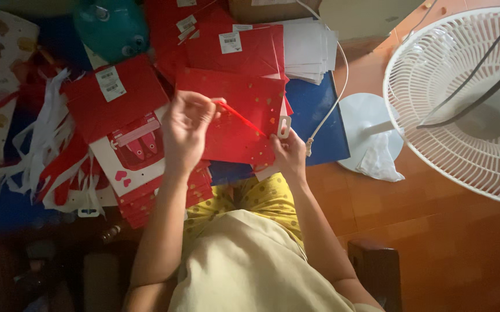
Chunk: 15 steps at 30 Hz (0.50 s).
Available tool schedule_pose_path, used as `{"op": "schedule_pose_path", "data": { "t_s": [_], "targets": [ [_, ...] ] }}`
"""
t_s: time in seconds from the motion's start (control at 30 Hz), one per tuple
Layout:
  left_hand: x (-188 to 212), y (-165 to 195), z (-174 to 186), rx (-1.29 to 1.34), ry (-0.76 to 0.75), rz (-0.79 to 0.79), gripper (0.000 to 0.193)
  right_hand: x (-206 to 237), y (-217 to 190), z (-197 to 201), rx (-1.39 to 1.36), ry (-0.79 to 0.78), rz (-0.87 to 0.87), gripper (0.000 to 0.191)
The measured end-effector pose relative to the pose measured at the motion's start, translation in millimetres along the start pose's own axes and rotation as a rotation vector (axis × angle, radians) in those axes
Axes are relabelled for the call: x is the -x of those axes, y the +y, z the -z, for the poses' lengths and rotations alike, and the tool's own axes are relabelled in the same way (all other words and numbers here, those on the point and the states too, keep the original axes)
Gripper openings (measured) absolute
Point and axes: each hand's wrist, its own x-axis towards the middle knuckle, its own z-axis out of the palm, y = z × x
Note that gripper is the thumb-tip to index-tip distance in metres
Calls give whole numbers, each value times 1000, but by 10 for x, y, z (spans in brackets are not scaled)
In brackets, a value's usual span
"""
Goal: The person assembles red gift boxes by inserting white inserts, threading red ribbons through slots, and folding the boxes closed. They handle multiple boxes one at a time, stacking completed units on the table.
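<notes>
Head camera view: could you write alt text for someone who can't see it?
Seen from above, a seated person's left hand pinches a thin red strip over a red paper bag that the right hand steadies. More red bags and white paper strips lie around, with a white fan on the orange floor.

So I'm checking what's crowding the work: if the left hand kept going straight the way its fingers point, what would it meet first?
Probably the red strip pinched in the left hand, then the red paper bag the right hand steadies; depth is unclear.
</notes>
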Motion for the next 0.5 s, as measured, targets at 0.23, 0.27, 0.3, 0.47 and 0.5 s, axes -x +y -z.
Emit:
{"op": "schedule_pose_path", "data": {
  "t_s": [0.23, 0.27, 0.3, 0.47, 0.5],
  "targets": [
    [-9, 168, -93, 160, 30, 80, 8, 136, -414, -24, 415, 189, 429, 49],
    [3, 186, -109, 192, 30, 97, 9, 138, -486, -11, 493, 189, 487, 43],
    [11, 203, -120, 222, 30, 114, 11, 128, -549, -1, 571, 186, 546, 36],
    [1, 239, -130, 173, 56, 58, 17, 93, -704, -18, 682, 139, 583, 18],
    [1, 238, -133, 145, 67, 19, 18, 103, -704, -35, 707, 160, 616, 17]
  ]
}}
